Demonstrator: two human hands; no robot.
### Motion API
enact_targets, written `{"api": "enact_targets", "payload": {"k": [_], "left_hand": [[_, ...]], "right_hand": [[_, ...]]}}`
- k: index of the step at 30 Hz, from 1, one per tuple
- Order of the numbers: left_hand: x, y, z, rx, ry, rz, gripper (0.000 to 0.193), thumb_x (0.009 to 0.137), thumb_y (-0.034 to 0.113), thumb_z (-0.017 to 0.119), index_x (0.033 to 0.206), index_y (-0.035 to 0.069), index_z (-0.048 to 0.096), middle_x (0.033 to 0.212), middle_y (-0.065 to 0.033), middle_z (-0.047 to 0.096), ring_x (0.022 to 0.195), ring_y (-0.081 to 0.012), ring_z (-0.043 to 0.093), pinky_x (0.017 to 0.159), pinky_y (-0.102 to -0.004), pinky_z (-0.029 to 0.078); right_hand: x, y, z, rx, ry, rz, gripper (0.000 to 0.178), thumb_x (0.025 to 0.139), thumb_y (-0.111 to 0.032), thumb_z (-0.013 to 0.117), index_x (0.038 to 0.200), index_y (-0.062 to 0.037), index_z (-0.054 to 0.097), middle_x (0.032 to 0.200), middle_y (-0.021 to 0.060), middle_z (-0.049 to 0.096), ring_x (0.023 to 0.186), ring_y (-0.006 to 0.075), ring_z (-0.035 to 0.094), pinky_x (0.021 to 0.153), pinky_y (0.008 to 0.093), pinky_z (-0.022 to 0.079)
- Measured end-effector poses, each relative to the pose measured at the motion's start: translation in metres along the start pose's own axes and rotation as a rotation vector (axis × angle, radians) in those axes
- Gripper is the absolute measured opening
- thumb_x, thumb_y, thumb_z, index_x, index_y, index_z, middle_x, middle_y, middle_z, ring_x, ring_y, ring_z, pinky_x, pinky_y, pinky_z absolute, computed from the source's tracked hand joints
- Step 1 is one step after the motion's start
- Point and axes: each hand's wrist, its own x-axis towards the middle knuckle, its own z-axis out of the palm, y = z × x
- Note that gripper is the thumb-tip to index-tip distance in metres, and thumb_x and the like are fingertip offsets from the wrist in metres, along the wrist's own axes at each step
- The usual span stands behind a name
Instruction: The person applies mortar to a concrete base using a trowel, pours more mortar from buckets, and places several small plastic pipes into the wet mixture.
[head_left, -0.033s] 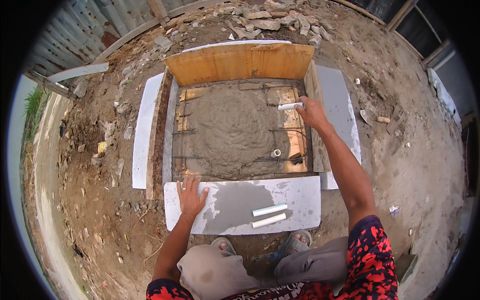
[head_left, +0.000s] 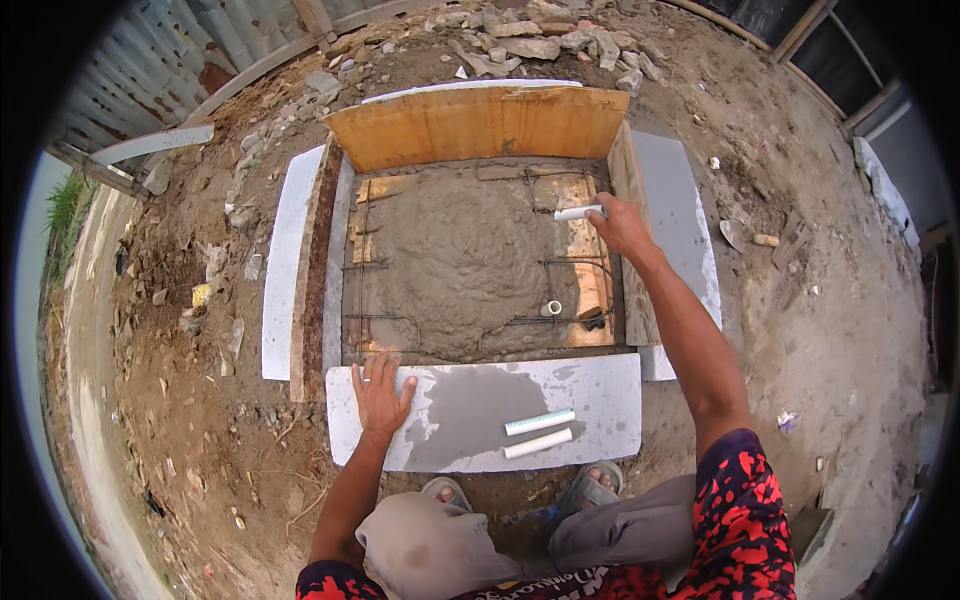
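Observation:
My right hand (head_left: 622,226) grips one end of a short white plastic pipe (head_left: 575,213). It holds the pipe roughly level above the right side of a wooden form box, over bent steel bars (head_left: 580,262). Wet concrete (head_left: 455,250) is heaped in the middle of the box. Another short pipe (head_left: 553,307) stands in the near right part, its round end facing up. My left hand (head_left: 378,397) rests with fingers spread on a white foam-like board (head_left: 600,385) along the near side. Two more white pipes, the farther one (head_left: 540,422) and the nearer one (head_left: 538,443), lie on that board.
An upright wooden plank (head_left: 480,122) closes the far side, with further planks left (head_left: 315,270) and right (head_left: 628,180). White boards flank the box at left (head_left: 285,260) and right (head_left: 675,210). Broken stones (head_left: 530,48) lie behind. A trowel (head_left: 731,234) lies on the soil at right.

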Motion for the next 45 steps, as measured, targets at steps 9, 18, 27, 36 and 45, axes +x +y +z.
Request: {"api": "enact_targets", "payload": {"k": [9, 18, 27, 36, 45], "left_hand": [[0.033, -0.038, 0.006, -0.034, 0.021, -0.018, 0.045, 0.087, 0.038, 0.056, 0.119, 0.007, 0.058, 0.127, -0.0130, 0.051, 0.129, -0.0318, 0.038, 0.112, -0.0537, 0.015], [0.047, -0.058, 0.015, -0.057, -0.002, -0.033, 0.042, 0.086, 0.034, 0.057, 0.117, 0.007, 0.058, 0.128, -0.0121, 0.051, 0.130, -0.0322, 0.037, 0.112, -0.0528, 0.015], [0.051, -0.063, 0.018, -0.048, -0.002, -0.049, 0.041, 0.088, 0.036, 0.054, 0.117, 0.008, 0.059, 0.128, -0.0110, 0.051, 0.129, -0.0305, 0.038, 0.112, -0.0520, 0.015], [0.059, -0.054, 0.024, -0.038, -0.016, -0.049, 0.040, 0.088, 0.036, 0.053, 0.116, 0.009, 0.059, 0.127, -0.0107, 0.052, 0.128, -0.0304, 0.039, 0.112, -0.0517, 0.015], [0.068, -0.056, 0.029, -0.036, -0.014, -0.060, 0.039, 0.087, 0.035, 0.054, 0.115, 0.009, 0.059, 0.127, -0.0109, 0.052, 0.128, -0.0306, 0.039, 0.112, -0.0520, 0.015]], "right_hand": [[0.111, -0.023, 0.087, -0.222, -0.067, -0.229, 0.010, 0.077, -0.002, 0.057, 0.086, 0.0028, 0.059, 0.085, 0.0285, 0.062, 0.086, 0.0460, 0.060, 0.075, 0.0502, 0.048], [0.149, -0.031, 0.118, -0.305, -0.152, -0.345, 0.016, 0.071, 0.004, 0.050, 0.083, 0.0015, 0.060, 0.087, 0.0268, 0.063, 0.088, 0.0446, 0.060, 0.075, 0.0494, 0.049], [0.162, -0.019, 0.125, -0.278, -0.062, -0.227, 0.023, 0.073, -0.005, 0.058, 0.096, -0.0009, 0.062, 0.087, 0.0252, 0.064, 0.087, 0.0434, 0.060, 0.077, 0.0502, 0.047], [0.178, -0.007, 0.147, -0.202, -0.065, -0.312, 0.016, 0.070, -0.001, 0.054, 0.083, -0.0010, 0.062, 0.086, 0.0265, 0.063, 0.086, 0.0438, 0.060, 0.076, 0.0507, 0.048], [0.195, -0.012, 0.153, -0.289, -0.107, -0.348, 0.015, 0.072, 0.001, 0.053, 0.083, -0.0010, 0.063, 0.087, 0.0253, 0.064, 0.086, 0.0430, 0.061, 0.075, 0.0501, 0.049]]}}
